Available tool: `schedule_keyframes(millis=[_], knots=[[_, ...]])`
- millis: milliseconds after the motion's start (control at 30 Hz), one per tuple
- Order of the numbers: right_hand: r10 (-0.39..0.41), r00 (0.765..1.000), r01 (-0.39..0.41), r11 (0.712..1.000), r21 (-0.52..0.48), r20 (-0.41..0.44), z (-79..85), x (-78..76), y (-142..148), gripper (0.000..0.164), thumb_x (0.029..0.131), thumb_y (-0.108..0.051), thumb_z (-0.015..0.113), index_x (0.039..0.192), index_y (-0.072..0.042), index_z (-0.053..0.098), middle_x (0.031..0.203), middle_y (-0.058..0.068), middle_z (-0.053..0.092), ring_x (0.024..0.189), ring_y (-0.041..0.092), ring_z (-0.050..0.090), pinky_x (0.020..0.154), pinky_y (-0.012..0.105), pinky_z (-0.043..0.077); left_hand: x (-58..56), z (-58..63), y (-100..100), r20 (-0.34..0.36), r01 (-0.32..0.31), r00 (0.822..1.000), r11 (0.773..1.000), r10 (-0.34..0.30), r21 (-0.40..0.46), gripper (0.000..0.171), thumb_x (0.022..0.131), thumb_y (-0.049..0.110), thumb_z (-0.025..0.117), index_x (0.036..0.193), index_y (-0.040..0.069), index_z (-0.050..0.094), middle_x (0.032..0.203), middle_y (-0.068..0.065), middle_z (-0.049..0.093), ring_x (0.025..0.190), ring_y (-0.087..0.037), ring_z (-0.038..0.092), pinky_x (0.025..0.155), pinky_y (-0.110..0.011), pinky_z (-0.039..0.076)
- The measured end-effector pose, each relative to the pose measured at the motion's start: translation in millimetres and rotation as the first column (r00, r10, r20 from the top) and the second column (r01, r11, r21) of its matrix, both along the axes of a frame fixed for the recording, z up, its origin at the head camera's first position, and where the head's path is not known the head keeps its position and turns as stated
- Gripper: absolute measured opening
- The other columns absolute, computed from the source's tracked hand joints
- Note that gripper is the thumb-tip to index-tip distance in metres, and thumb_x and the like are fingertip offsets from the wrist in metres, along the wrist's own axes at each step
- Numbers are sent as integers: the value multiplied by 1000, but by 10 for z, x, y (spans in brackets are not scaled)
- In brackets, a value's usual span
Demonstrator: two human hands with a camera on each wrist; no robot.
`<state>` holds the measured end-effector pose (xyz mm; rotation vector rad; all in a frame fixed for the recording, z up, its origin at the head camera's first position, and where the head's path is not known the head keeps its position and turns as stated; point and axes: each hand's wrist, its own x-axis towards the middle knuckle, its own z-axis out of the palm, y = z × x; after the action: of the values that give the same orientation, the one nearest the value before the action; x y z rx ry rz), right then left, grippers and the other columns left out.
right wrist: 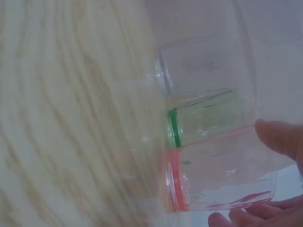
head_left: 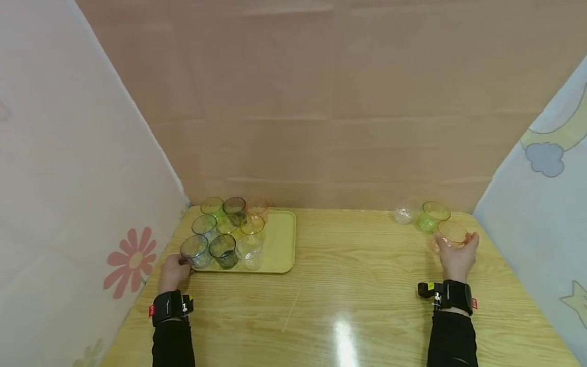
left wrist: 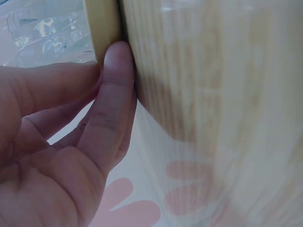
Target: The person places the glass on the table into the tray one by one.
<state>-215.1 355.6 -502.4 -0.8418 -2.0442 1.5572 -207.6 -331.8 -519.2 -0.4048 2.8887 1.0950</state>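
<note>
At the near left corner of a yellow tray (head_left: 282, 239), my left hand (head_left: 172, 274) pinches the rim. In the left wrist view the thumb and fingertips meet on the tray's edge (left wrist: 105, 29). Drinking glasses in several tints stand in rows on the tray, among them a blue-tinted glass (head_left: 195, 251) beside my left hand. Over on the right, my right hand (head_left: 457, 258) holds an orange-pink glass (head_left: 452, 232), thumb on one side and fingers on the other. Its base (right wrist: 176, 182) is close to the tabletop in the right wrist view.
Just behind the orange-pink glass stand a green glass (head_left: 430, 220) and a clear glass (head_left: 404, 213). A brown paper-like backdrop (head_left: 330, 127) rises along the table's far edge. Patterned cloth panels flank the wooden table (head_left: 348, 285) on both sides.
</note>
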Motion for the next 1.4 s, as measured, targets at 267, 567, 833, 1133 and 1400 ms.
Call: schedule_keyframes(millis=[267, 567, 833, 1133, 1400], knots=[[-19, 999, 18, 1000, 23, 38, -10, -13, 27, 96, 88, -34, 71, 159, -19, 8, 149, 10, 28, 134, 25, 28, 108, 36, 32, 9, -11, -7, 9, -6, 1000, 999, 6, 40, 31, 93, 8, 47, 111, -12, 63, 93, -24, 68, 84, -34, 64, 63, -31, 45], [-16, 1000, 16, 999, -36, 8, -22, -38, -71, 79, 79, -35, 80, 137, -20, 29, 131, -2, 32, 127, 23, 33, 99, 32, 33, 12, -1, -11, 21, -17, 1000, 999, 16, 42, 29, 93, 10, 49, 106, -10, 65, 89, -20, 69, 83, -33, 63, 62, -30, 43], [28, 998, -36, 990, -139, -57, -51, -55, -156, 77, 79, -31, 81, 131, -25, 24, 129, -12, 39, 140, 23, 30, 103, 32, 34, 8, 19, -12, 28, -20, 999, 999, 19, 42, 31, 94, 10, 48, 109, -11, 63, 88, -20, 69, 81, -30, 64, 61, -29, 43], [13, 1000, -13, 999, -38, -8, -24, -63, -226, 90, 81, -35, 78, 153, -19, 26, 130, -2, 37, 121, 20, 37, 92, 31, 35, 7, 11, -3, 20, -7, 1000, 1000, 7, 29, 28, 94, 9, 48, 105, -11, 65, 86, -20, 69, 79, -30, 64, 60, -30, 42], [-4, 997, -2, 997, -83, -73, 50, -120, -318, 88, 78, -28, 82, 148, -15, 31, 128, -8, 35, 121, 17, 35, 94, 27, 34, 0, -6, 0, 15, 2, 1000, 1000, -2, 22, 27, 94, 10, 48, 101, -9, 66, 84, -18, 69, 77, -29, 63, 59, -30, 41]])
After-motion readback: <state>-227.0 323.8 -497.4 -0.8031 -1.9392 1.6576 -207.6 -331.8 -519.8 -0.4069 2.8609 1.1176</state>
